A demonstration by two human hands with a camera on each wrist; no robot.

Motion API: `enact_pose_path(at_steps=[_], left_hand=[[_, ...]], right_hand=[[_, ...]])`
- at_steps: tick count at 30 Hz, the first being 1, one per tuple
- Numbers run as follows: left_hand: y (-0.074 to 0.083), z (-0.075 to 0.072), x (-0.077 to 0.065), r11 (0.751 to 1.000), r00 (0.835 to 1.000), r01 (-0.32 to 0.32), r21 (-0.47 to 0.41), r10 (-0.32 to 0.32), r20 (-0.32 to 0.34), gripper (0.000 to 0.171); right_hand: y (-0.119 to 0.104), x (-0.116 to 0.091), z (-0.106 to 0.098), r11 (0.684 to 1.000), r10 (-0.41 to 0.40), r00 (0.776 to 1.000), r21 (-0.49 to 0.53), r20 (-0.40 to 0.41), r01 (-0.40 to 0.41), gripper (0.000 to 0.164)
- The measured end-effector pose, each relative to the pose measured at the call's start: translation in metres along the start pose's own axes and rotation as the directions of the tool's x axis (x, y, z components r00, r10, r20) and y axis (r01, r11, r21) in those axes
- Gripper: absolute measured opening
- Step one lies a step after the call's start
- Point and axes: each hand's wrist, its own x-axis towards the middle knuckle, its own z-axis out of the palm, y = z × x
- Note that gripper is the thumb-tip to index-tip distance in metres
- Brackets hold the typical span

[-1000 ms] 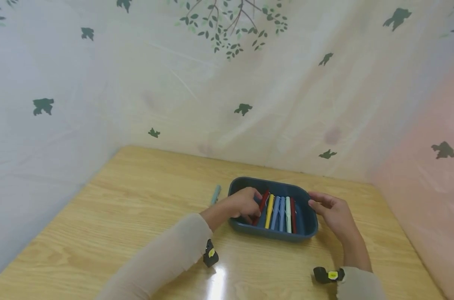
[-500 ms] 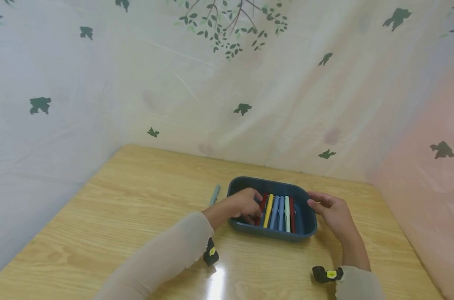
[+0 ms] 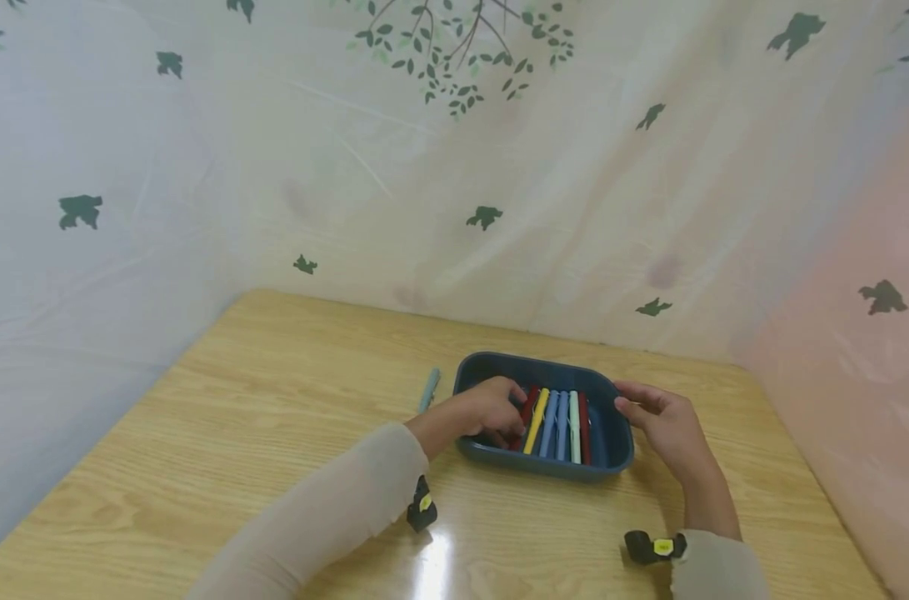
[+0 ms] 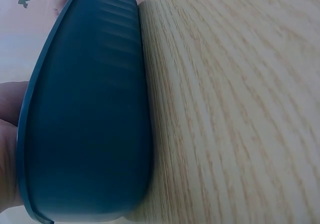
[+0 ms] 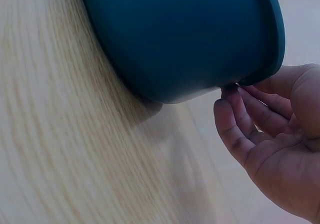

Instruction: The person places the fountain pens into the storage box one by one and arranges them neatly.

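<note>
A dark blue tray point(image 3: 551, 473) stands on the wooden table in the head view, holding a row of pens laid side by side. From left to right come a red pen point(image 3: 530, 403), a yellow pen point(image 3: 536, 422), two blue pens point(image 3: 562, 425), a pale green pen point(image 3: 575, 427) and a dark red pen point(image 3: 585, 427). My left hand point(image 3: 493, 408) reaches over the tray's left end, its curled fingers on the leftmost red pen. Its fingertips are partly hidden. My right hand point(image 3: 667, 425) pinches the tray's right rim, thumb at the rim and fingers outside, as the right wrist view shows.
One grey-green pen point(image 3: 429, 390) lies on the table point(image 3: 297, 375) left of the tray, close behind my left forearm. A pale curtain point(image 3: 394, 208) with leaf and bird prints rises along the table's back and sides.
The yellow pen's near end has shifted slightly left, so it leans more. Both hands keep nearly the same places on the red pen and the tray rim.
</note>
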Motion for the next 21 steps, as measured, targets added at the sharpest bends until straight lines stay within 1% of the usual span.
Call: enact_pose_path(at_steps=[3, 7, 11, 18, 21], left_hand=[[0.0002, 0.0002, -0.0007, 1.000, 1.000, -0.011, 0.024, 0.011, -0.002, 0.054], [0.0003, 0.0002, -0.0019, 0.999, 1.000, -0.017, 0.034, 0.017, 0.002, 0.055], [-0.0001, 0.0009, -0.0039, 0.999, 1.000, -0.014, 0.029, 0.014, 0.004, 0.055], [-0.0015, 0.0044, -0.0050, 0.997, 1.000, -0.005, 0.071, 0.006, -0.016, 0.053], [-0.0020, 0.0052, -0.0048, 0.998, 1.000, 0.001, 0.068, 0.001, -0.019, 0.053]], right_hand=[[-0.0007, -0.0001, 0.0001, 1.000, -0.004, 1.000, 0.000, -0.003, 0.004, 0.058], [-0.0012, -0.0012, 0.0004, 1.000, -0.005, 1.000, -0.004, -0.006, 0.005, 0.057], [-0.0015, -0.0037, 0.0014, 1.000, -0.001, 1.000, -0.007, -0.007, 0.001, 0.058], [-0.0018, -0.0060, 0.0019, 1.000, 0.019, 1.000, -0.005, -0.003, -0.019, 0.057], [-0.0022, -0.0074, 0.0021, 1.000, 0.015, 1.000, -0.011, -0.006, -0.015, 0.057]])
